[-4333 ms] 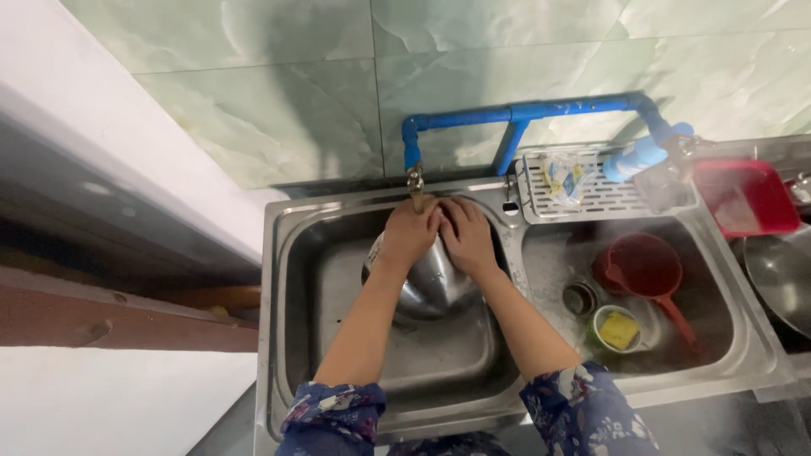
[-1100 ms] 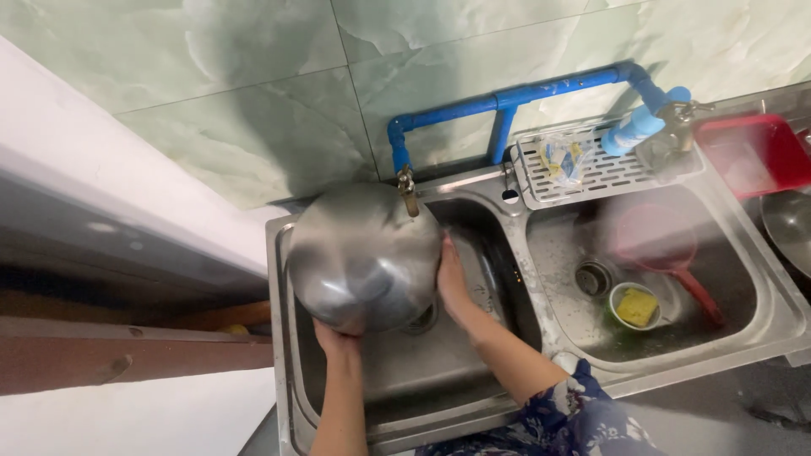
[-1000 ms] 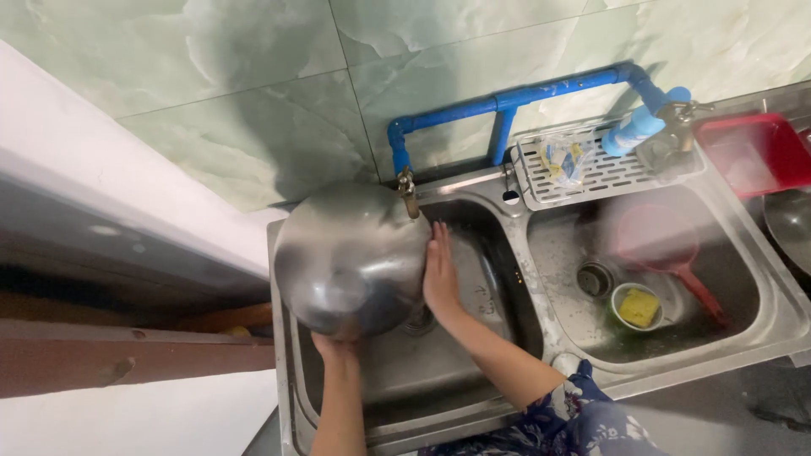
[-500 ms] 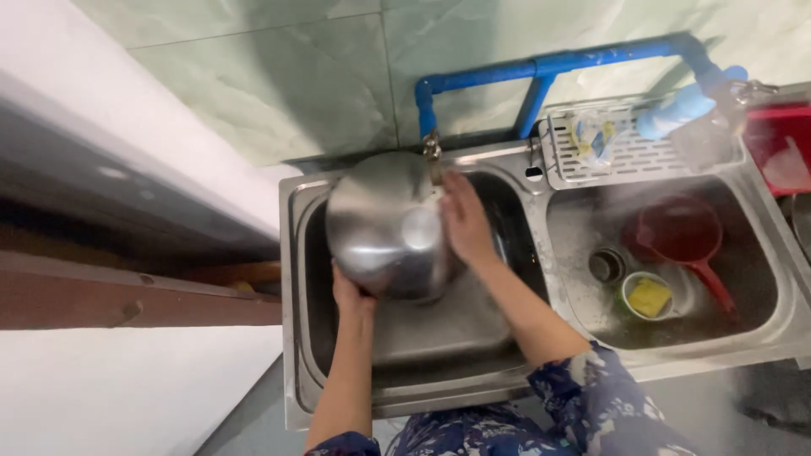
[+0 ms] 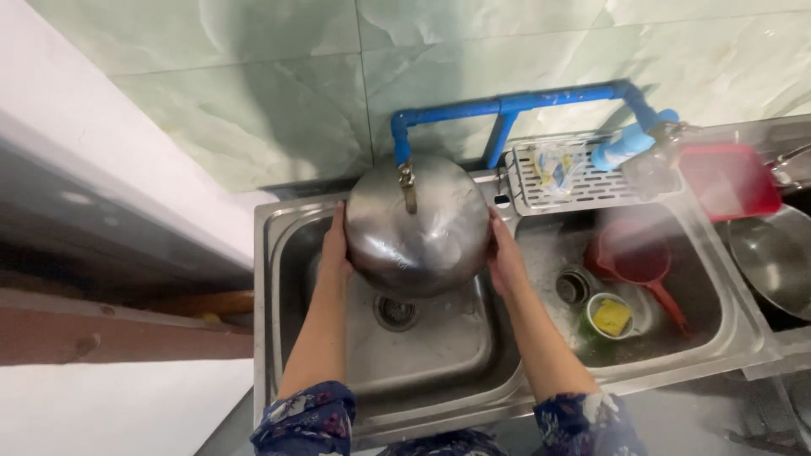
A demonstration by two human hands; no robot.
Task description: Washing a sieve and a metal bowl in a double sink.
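I hold a round steel pot upside down over the left basin of a steel double sink, its rounded bottom facing me. My left hand grips its left rim and my right hand grips its right rim. A brass tap hanging from a blue pipe sits just above the pot's bottom. The drain of the left basin shows below the pot.
The right basin holds a red scoop and a small green cup with a yellow sponge. A white slotted rack sits behind it. At the right are a red tray and a steel pan. Green tiles line the wall.
The pot has moved from the left side to the middle under the tap. My right hand has shifted from its face to its right rim. The camera view has slid right.
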